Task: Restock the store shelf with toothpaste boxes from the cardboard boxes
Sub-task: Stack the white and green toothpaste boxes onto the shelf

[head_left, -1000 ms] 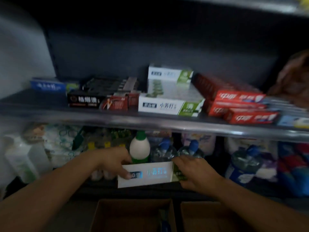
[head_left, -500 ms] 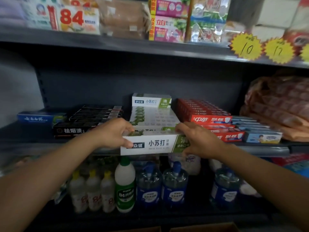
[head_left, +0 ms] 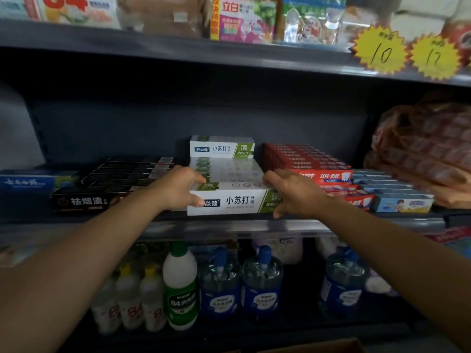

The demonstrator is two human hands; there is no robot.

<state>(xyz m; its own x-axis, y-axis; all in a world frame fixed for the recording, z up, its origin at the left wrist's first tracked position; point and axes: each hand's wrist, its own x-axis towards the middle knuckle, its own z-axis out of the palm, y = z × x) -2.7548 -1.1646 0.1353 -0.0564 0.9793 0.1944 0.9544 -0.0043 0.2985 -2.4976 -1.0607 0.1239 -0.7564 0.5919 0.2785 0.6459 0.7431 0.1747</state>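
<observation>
A white and green toothpaste box (head_left: 234, 201) lies lengthwise at the front of the middle shelf (head_left: 229, 226), in line with a row of the same boxes (head_left: 226, 169). My left hand (head_left: 178, 189) grips its left end, thumb on the front face. My right hand (head_left: 293, 192) grips its right end, fingers over the top. One more white and green box (head_left: 221, 147) sits on top of that row at the back. The top edge of a cardboard box (head_left: 305, 347) shows at the bottom of the view.
Black toothpaste boxes (head_left: 107, 184) lie left of the white row, red ones (head_left: 318, 169) and blue ones (head_left: 397, 197) to the right. A blue box (head_left: 33, 180) sits far left, a bagged bundle (head_left: 423, 149) far right. Bottles (head_left: 219, 284) fill the shelf below. Yellow price tags (head_left: 379, 52) hang above.
Both hands have lifted the white and green box from below the shelf up onto the middle shelf's front edge. The view has tilted upward.
</observation>
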